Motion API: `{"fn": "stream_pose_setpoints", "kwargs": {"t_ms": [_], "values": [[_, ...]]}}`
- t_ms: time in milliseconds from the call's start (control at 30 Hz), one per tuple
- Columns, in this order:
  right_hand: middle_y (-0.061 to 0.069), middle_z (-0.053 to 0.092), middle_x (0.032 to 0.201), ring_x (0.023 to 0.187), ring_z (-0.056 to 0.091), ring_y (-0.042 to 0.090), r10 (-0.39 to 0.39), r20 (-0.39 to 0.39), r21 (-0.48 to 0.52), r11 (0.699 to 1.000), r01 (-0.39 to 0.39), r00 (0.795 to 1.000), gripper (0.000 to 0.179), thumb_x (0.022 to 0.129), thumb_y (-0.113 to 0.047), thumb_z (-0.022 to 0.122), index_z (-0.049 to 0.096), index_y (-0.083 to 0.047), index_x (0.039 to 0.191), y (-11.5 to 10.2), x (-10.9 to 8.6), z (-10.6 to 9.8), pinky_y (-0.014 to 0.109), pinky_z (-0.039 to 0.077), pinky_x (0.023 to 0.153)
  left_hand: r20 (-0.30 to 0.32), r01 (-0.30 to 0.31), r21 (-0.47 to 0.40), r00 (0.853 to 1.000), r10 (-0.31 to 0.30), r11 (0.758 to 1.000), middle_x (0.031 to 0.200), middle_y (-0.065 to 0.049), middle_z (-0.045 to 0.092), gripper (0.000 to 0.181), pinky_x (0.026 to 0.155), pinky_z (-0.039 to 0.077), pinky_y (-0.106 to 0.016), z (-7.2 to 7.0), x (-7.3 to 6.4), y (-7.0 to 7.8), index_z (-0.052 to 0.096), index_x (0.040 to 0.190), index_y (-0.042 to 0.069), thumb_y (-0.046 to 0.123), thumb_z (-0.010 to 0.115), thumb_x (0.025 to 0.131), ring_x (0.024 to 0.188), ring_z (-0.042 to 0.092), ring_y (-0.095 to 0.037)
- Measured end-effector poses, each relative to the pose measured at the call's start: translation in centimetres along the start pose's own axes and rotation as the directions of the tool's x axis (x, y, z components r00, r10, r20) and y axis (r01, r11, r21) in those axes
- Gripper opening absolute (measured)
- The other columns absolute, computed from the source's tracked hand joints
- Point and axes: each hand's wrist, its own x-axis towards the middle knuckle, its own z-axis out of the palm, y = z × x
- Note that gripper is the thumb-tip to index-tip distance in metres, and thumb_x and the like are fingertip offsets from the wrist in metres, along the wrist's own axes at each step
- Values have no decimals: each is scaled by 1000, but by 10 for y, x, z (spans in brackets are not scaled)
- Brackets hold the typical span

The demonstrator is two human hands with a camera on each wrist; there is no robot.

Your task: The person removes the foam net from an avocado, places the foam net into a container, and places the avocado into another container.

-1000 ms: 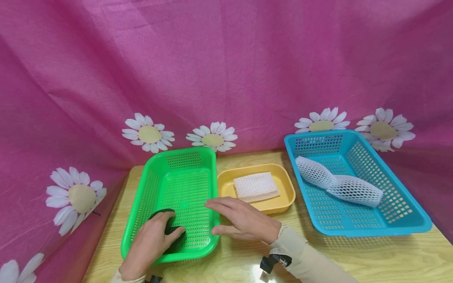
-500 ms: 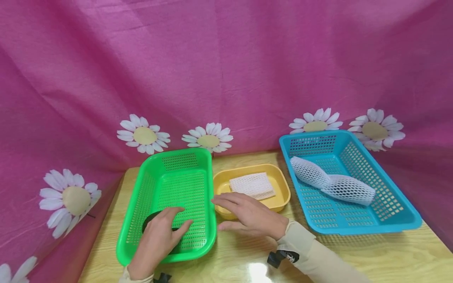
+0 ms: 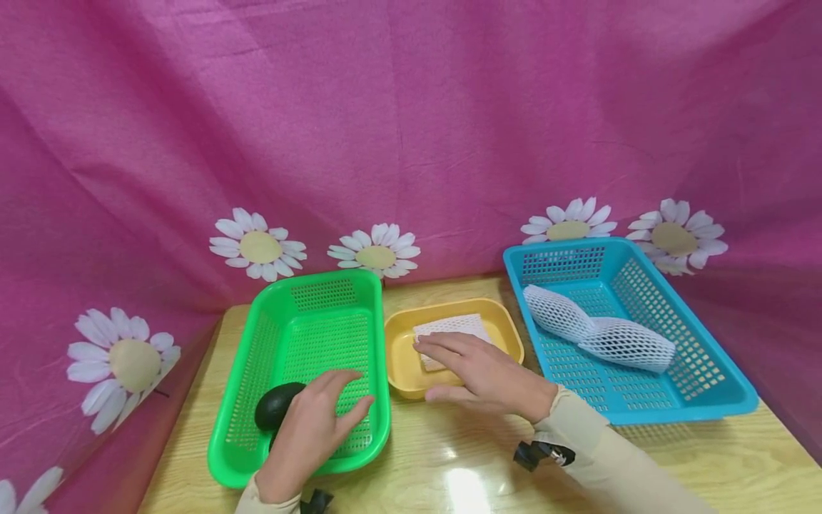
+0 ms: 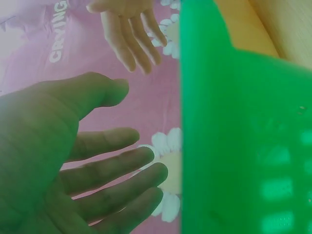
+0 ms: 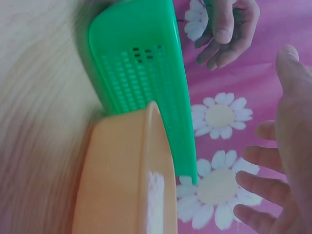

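Observation:
My left hand [image 3: 311, 432] hovers over the near end of the green basket [image 3: 239, 371], fingers spread and nothing in its grasp. Beside it in the basket lies a dark egg-shaped fruit [image 3: 277, 405] that looks like an avocado; a second dark shape is mostly hidden under the hand. My right hand [image 3: 488, 375] is held over the yellow tray [image 3: 401, 357], its fingers extended and holding nothing. Under its fingertips, flat white foam net sleeves [image 3: 459, 325] lie in the tray, partly covered by the hand. Both wrist views show loose, empty fingers.
A blue basket [image 3: 700, 410] stands at the right, holding two rounded items in white foam nets [image 3: 626, 343]. Behind the wooden table [image 3: 424, 457] hangs a pink cloth [image 3: 411, 143] printed with daisies. The yellow tray sits between the two baskets.
My left hand has come off the dark fruit and shifted right, leaving more of it in sight. My right hand has moved right, from beside the green basket to over the tray.

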Motion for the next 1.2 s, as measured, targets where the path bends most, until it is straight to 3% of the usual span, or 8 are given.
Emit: {"fn": "stream_pose_setpoints", "kwargs": {"t_ms": [200,667,1200], "values": [[7,59,150,140,56,26,42,-5,-23,999,-42,999,69,100,-60,54,52,-13,151,10,-11,-15,45,46,117,-42,-40,-25,998,39,999,107,-3,78,35,82,62,-38,4,5,8,75,110,10,28,88,82,101,75,-21],[8,59,150,138,58,27,114,-8,-58,992,-114,993,69,97,-53,64,53,-12,150,22,-31,-35,49,49,113,-31,-59,-56,998,58,997,111,-5,78,39,85,63,-39,15,15,25,75,114,9,31,86,84,107,74,-22],[10,62,147,132,62,30,170,-15,-126,977,-170,985,68,97,-50,67,55,-8,149,36,-53,-50,49,51,110,-31,-113,-116,993,110,987,114,-2,77,36,90,62,-37,25,19,30,74,117,12,31,83,87,108,73,-20]]}}
